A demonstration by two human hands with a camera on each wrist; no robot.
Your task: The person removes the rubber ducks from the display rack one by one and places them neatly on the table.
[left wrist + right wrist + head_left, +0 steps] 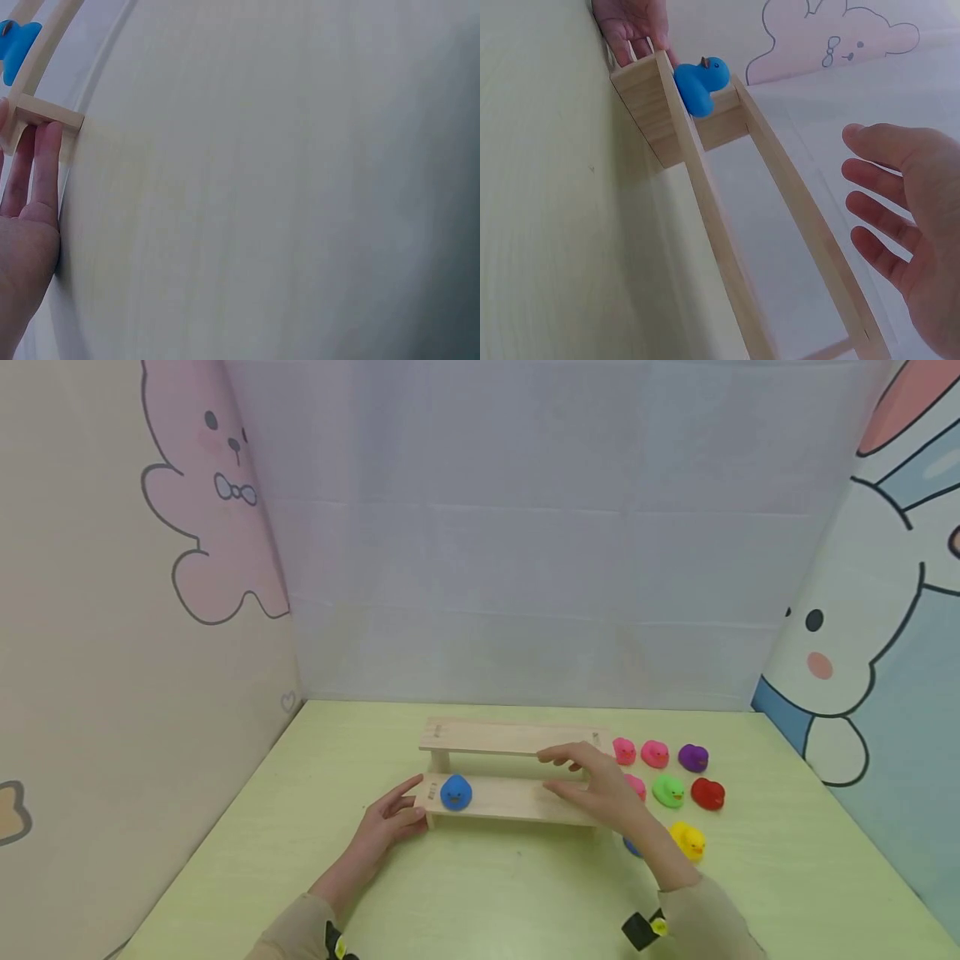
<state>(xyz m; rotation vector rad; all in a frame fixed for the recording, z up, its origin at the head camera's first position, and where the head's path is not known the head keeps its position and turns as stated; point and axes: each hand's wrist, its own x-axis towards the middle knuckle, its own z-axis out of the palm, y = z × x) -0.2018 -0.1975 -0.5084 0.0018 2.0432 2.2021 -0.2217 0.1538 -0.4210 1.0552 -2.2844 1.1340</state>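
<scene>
A wooden two-step shelf [517, 737] stands mid-table. A blue duck [456, 792] sits at the left end of its lower step. My left hand [401, 810] rests with straight fingers against the shelf's left end; the left wrist view shows those fingers [46, 161] touching the end block [46, 114], with the blue duck [15, 45] above it. My right hand [579, 774] hovers open over the shelf's right part, holding nothing. In the right wrist view the open right hand [904, 217] floats beside the shelf [705, 187], the blue duck [701, 82] at the far end.
Several small ducks lie right of the shelf: two pink [655, 753], purple [693, 757], green [668, 791], red [707, 794], yellow [687, 841], and a blue one [632, 848] half hidden by my right wrist. Cartoon panels wall the green table [487, 893] on three sides.
</scene>
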